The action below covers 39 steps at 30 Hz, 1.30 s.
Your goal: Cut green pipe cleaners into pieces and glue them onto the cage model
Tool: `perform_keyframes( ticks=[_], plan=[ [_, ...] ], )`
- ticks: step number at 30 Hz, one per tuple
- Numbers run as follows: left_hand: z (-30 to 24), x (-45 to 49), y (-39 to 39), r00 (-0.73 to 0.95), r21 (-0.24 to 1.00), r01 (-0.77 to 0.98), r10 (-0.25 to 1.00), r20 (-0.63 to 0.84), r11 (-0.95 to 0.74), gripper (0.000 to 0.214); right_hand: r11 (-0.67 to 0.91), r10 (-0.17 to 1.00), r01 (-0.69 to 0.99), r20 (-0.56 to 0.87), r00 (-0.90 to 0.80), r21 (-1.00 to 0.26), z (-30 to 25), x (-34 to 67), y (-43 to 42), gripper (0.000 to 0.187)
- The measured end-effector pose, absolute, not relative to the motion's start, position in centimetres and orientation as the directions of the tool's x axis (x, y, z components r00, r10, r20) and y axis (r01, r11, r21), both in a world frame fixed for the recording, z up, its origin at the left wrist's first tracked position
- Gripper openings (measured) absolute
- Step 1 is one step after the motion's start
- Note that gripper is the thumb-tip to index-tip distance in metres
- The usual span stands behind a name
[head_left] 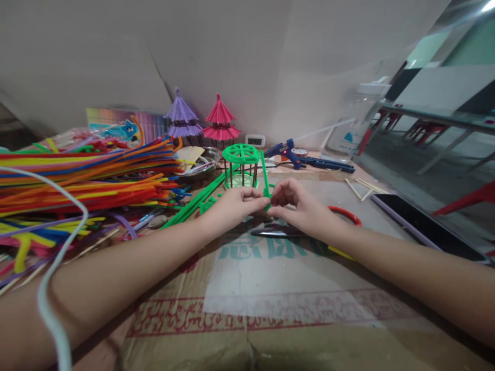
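Observation:
Both my hands meet over the middle of the table around a green pipe cleaner [264, 172], whose long end points up. My left hand [247, 202] pinches its lower part between thumb and finger. Curled against it from the other side, my right hand [288, 203] has its fingertips on the same pipe cleaner. Just behind stands a small round frame [242, 153] with a green spoked top, dark posts and a green base. Under my right hand lie scissors [351, 214] with a red-orange handle, partly covered. Short green pieces [209, 204] lie beside my left wrist.
Bundles of coloured pipe cleaners [88, 175] fill the left side. Purple [183, 116] and pink [220, 118] pagoda-like models stand behind. A blue glue gun [288, 153], small clock [255, 140] and clear jug [351, 126] are at the back. A phone [425, 221] lies right. A white cable [58, 309] crosses my left arm.

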<state>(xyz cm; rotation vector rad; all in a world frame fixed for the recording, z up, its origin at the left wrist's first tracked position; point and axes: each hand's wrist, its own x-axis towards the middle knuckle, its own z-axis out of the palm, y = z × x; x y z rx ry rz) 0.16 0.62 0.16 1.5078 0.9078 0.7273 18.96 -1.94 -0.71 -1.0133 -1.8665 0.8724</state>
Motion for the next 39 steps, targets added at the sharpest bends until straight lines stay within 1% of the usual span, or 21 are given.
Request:
perform_keyframes(
  ticks=[3, 6, 12, 17, 21, 24, 28, 30, 32, 34, 35, 37, 39],
  plan=[
    [0.1, 0.2, 0.6, 0.513, 0.994, 0.109, 0.856, -0.062, 0.007, 0.021, 0.522, 0.848, 0.494, 0.362, -0.386, -0.695, -0.6, 18.9, -2.5, 0.028],
    [0.3, 0.2, 0.4, 0.519, 0.992, 0.123, 0.851, -0.079, 0.017, 0.022, 0.523, 0.852, 0.613, 0.36, -0.38, -0.592, -0.4, 18.9, -2.9, 0.023],
    [0.4, 0.2, 0.2, 0.528, 0.982, 0.175, 0.849, -0.033, -0.071, 0.017, 0.537, 0.843, 0.653, 0.37, -0.391, -0.533, -0.5, 18.9, -2.9, 0.021],
    [0.7, 0.3, 0.1, 0.516, 0.975, 0.202, 0.856, -0.031, -0.087, 0.012, 0.552, 0.832, 0.653, 0.385, -0.398, -0.519, -0.6, 18.9, -3.0, 0.021],
    [0.8, 0.3, 0.1, 0.527, 0.971, 0.213, 0.849, -0.025, -0.104, 0.013, 0.555, 0.831, 0.653, 0.388, -0.4, -0.515, -0.5, 18.9, -3.0, 0.021],
    [0.7, 0.2, 0.1, 0.529, 0.977, 0.194, 0.848, -0.025, -0.092, 0.015, 0.544, 0.838, 0.653, 0.376, -0.394, -0.528, -0.5, 18.8, -3.0, 0.021],
    [0.4, 0.1, 0.3, 0.519, 0.987, 0.157, 0.853, -0.056, -0.031, 0.018, 0.516, 0.856, 0.646, 0.329, -0.398, -0.562, -0.4, 18.9, -3.0, 0.026],
    [0.3, 0.2, 0.3, 0.508, 0.991, 0.135, 0.859, -0.058, -0.012, 0.019, 0.522, 0.852, 0.62, 0.322, -0.414, -0.586, -0.3, 19.0, -3.1, 0.028],
    [0.3, 0.2, 0.2, 0.494, 0.993, 0.121, 0.868, -0.054, -0.006, 0.02, 0.542, 0.837, 0.571, 0.341, -0.427, -0.617, -0.2, 19.1, -3.1, 0.026],
    [0.4, 0.3, 0.1, 0.485, 0.992, 0.124, 0.873, -0.057, -0.004, 0.02, 0.537, 0.838, 0.494, 0.369, -0.401, -0.684, -0.2, 19.1, -3.0, 0.02],
    [0.5, 0.3, 0.0, 0.485, 0.991, 0.131, 0.872, -0.058, -0.007, 0.019, 0.511, 0.853, 0.443, 0.371, -0.368, -0.736, -0.2, 19.1, -2.9, 0.017],
    [0.6, 0.3, -0.1, 0.498, 0.988, 0.152, 0.866, -0.047, -0.033, 0.019, 0.412, 0.901, 0.329, 0.327, -0.286, -0.849, -0.4, 19.1, -2.5, 0.016],
    [0.6, 0.3, -0.1, 0.511, 0.98, 0.183, 0.859, -0.026, -0.079, 0.018, 0.302, 0.94, 0.241, 0.247, -0.236, -0.922, -0.5, 19.1, -2.0, 0.019]
  ],
)
